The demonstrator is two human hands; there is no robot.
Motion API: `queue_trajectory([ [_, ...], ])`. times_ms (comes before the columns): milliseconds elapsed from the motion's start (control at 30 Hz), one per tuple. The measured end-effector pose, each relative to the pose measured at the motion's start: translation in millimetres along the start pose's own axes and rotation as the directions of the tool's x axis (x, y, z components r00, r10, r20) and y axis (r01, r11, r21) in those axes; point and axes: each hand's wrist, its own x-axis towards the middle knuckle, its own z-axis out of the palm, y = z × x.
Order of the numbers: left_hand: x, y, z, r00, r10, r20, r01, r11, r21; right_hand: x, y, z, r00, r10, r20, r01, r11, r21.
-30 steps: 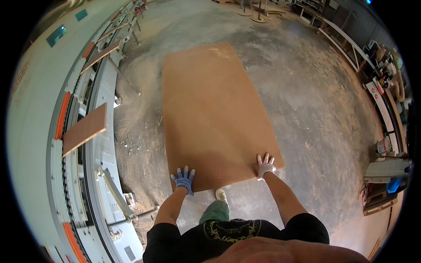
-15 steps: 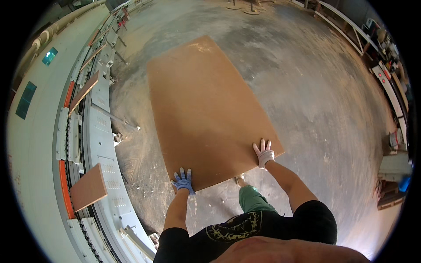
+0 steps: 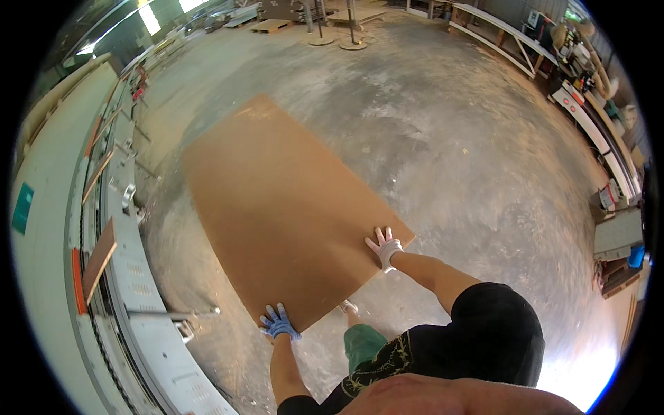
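Note:
A large flat brown board (image 3: 270, 207) spreads out in front of me, its long side running away toward the far left. My left hand (image 3: 279, 323), in a blue-and-white glove, lies with spread fingers on the board's near left corner. On the near right corner rests my right hand (image 3: 386, 250), in a whitish glove, fingers also spread and flat on the top face. Both thumbs and the board's underside are partly hidden, so I cannot tell what supports it from below.
Along the left runs a long machine (image 3: 131, 297) with a chain track; a small brown panel (image 3: 100, 266) sits in it. A support bar (image 3: 200, 312) sticks out from its side. Round-based stands (image 3: 353, 45) are at the back, a white bench (image 3: 498, 38) at the far right.
My view has swung to the right. The machine and the board now sit further left in the picture, and the board is turned more slantwise. Both hands stay on its near corners.

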Motion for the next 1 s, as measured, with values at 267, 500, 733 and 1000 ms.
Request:
queue_trajectory([
  [267,213,-35,-218,1.0,-0.004,0.012,0.003,1.0,0.004,232,-52,-198,0.998,0.057,-0.034,-0.057,0.998,0.015],
  [500,397,-68,-427,0.999,0.016,-0.041,-0.014,0.998,0.055,441,-90,-366,0.993,0.065,-0.1,-0.057,0.995,0.081],
  [733,606,-122,-616,0.998,-0.055,-0.029,0.056,0.998,0.042,667,-158,-573,1.0,-0.004,-0.014,0.005,0.997,0.076],
  [1000,848,-157,-848,0.993,0.046,-0.105,-0.043,0.999,0.027,896,-200,-777,0.998,0.056,-0.016,-0.056,0.998,0.025],
])
